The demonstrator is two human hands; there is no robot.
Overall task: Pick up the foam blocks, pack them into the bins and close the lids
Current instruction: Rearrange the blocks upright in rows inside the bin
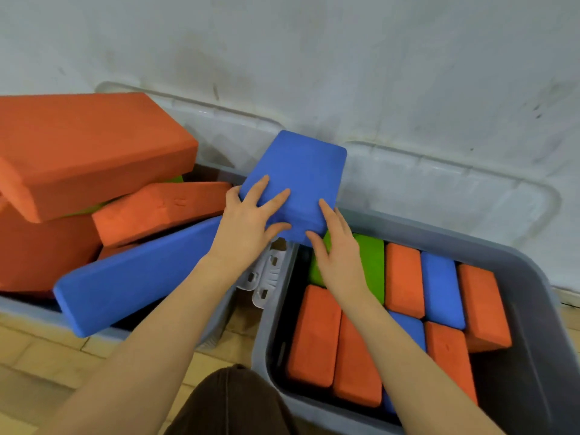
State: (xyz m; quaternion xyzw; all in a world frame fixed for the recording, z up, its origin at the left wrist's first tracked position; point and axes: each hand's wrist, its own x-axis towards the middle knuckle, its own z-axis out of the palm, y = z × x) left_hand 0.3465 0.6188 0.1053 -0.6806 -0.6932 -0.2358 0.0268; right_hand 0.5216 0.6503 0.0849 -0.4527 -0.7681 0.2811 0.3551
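Head view, the only view supplied. At centre frame the person holds a blue foam block (298, 180) with both hands, tilted, its far end raised toward the wall (314, 42) and its near end over the gap between the two bins. The left hand (248, 224) grips the block's near left corner, fingers spread over the top face and thumb at the side edge. The right hand (335, 249) clamps the near right corner, fingers curled onto the top face.

Lower right of frame: the right bin (533, 277), grey, holds a layer of orange, blue and green blocks standing on edge in rows. A green block (372, 259) lies directly below the held block. Dark unfilled space shows along the bin's right side.

Left of frame: the left bin (18, 306) is overfilled; large orange blocks (78, 146) and a long blue block (135, 277) lie heaped at angles above its rim. Translucent lids (439, 183) lean against the wall behind both bins.

Assessment: the step in hand appears to be placing the held block into the right bin. To do it well, the block should be turned on edge to match the rows and seated below the rim, so the lid can close.
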